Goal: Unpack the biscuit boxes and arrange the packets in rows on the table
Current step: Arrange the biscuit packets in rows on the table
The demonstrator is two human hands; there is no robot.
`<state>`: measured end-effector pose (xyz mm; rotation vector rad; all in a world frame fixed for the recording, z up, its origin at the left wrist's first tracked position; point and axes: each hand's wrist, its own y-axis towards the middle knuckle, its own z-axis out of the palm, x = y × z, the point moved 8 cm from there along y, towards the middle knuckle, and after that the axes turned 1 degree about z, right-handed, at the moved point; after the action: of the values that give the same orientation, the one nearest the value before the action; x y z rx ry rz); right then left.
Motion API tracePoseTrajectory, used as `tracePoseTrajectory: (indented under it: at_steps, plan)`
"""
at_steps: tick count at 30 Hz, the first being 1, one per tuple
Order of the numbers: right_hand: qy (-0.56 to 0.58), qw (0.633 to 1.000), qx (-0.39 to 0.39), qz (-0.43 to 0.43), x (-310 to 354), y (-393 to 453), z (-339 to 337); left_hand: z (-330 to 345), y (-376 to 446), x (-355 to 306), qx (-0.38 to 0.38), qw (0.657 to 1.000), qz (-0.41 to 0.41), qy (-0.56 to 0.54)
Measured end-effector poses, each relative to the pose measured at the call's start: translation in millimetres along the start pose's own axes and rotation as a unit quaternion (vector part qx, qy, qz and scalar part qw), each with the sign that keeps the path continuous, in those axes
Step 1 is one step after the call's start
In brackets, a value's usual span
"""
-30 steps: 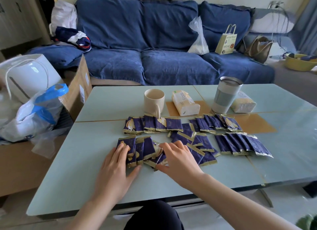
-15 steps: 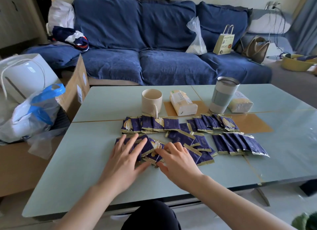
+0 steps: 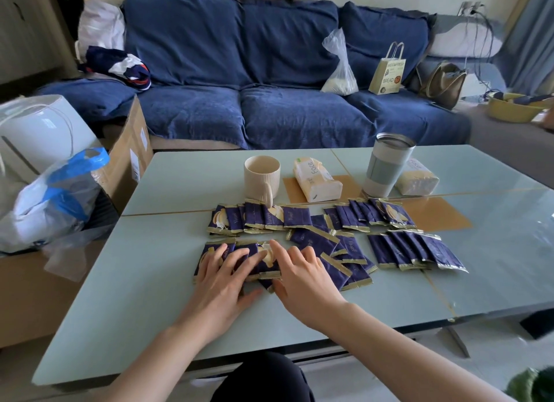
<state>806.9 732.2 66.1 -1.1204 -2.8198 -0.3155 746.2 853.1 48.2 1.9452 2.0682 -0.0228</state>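
Your biggest risk is scattering — the packets (image 3: 314, 245) lie overlapped along the table (image 3: 150, 266) middle, so sliding one drags its neighbours and skews the far row against the mug (image 3: 261, 176). Both hands lie palm-down, fingers spread and fairly straight. Your left hand (image 3: 223, 277) presses the near-left packets; your right hand (image 3: 302, 274) rests beside it on the loose pile, apparently gripping nothing — though its thumb is hidden.
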Motion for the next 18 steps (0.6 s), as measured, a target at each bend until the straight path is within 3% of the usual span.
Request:
tracePoseTrajectory:
  at_steps: [4,10,18]
  plan:
    - [0.034,0.999,-0.013,0.0,0,-5,-7,0,2,-4,-0.016,1.0,-0.004,0.003]
    - [-0.097,0.992,-0.054,-0.062,9,-21,-13,-2,-2,-1,-0.064,0.997,-0.014,-0.048]
    - [-0.08,0.995,-0.059,-0.022,-2,-6,-16,-11,-2,-5,-0.082,0.995,-0.006,-0.051]
